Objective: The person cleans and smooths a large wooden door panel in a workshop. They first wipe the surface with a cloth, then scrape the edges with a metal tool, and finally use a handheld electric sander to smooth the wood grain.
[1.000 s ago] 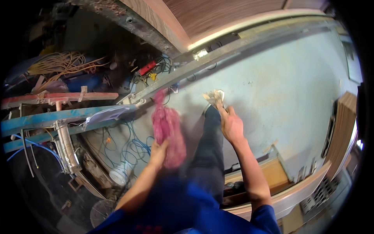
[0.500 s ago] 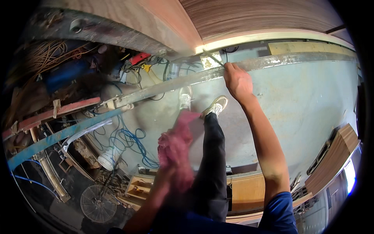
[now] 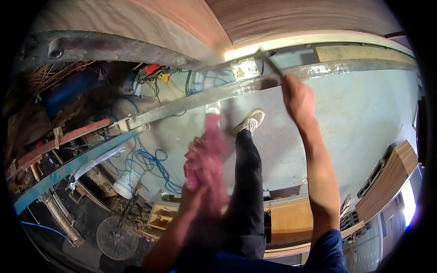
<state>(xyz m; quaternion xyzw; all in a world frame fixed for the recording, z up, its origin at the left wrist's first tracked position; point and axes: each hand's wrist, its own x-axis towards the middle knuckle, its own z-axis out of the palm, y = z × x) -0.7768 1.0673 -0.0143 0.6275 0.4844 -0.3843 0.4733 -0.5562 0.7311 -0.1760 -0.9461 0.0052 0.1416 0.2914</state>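
My right hand [image 3: 299,101], arm stretched forward, is closed around a thin, flat grey bar-like tool [image 3: 269,62]; its exact kind is hard to make out. The tool's far tip lies at or just in front of the pale front edge [image 3: 291,41] of a wood-grain panel [image 3: 291,18]; touching or apart, I cannot tell. Nearer my body, my left hand [image 3: 195,196] is closed on a crumpled dark-pink cloth [image 3: 203,159]. Motion blurs the cloth, which covers most of those fingers.
A long metal beam [image 3: 246,88] crosses in front of me, with my white shoes [image 3: 253,119] below it. Blue hose [image 3: 152,160], a white bucket [image 3: 126,183] and a fan [image 3: 117,237] are at left. Wooden boards [image 3: 289,220] lie near my legs.
My right hand has moved to the right, and the tool's tip has shifted right along the panel edge. The pink cloth in my left hand has changed shape. The whole view has shifted slightly.
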